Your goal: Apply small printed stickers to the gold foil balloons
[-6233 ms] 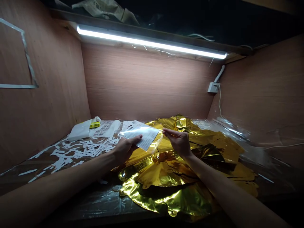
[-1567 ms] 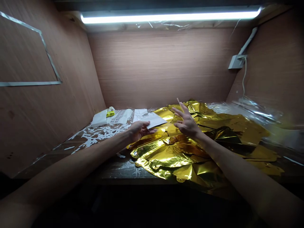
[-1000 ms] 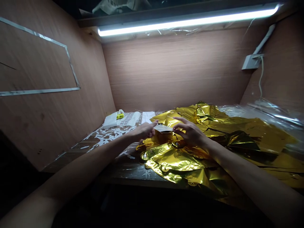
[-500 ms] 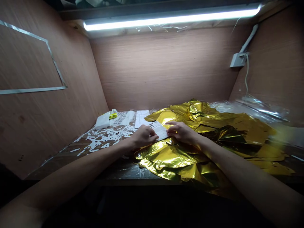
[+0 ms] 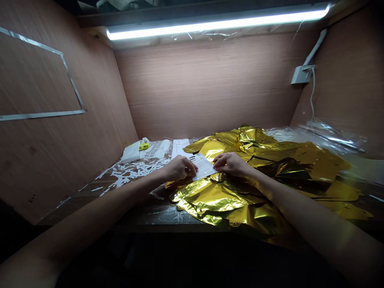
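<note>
Between my hands lies a white printed card [image 5: 204, 166], tilted slightly, above the gold foil sheets. My left hand [image 5: 180, 168] pinches its left edge, thumb and fingers together. At its right edge, the curled fingers of my right hand [image 5: 229, 164] grip the card. Shiny gold foil balloons [image 5: 216, 196], flat and overlapping, spread under the card and in front of it. More gold foil [image 5: 318, 160] is heaped beyond my right forearm. Behind the card, a white sheet of paper [image 5: 180, 146] is partly covered by my left hand.
Many small white paper strips [image 5: 129, 172] are scattered at the left. Behind them sit a white packet with a yellow label [image 5: 144, 146] and a printed sheet [image 5: 157, 149]. Clear plastic film [image 5: 333, 136] lies at the back right. Wooden panels [image 5: 210, 88] enclose the bench beneath a tube light [image 5: 219, 25].
The card has turned slightly and more of its printed face shows. My right hand's fingers have curled in at its edge; my left hand has shifted slightly left.
</note>
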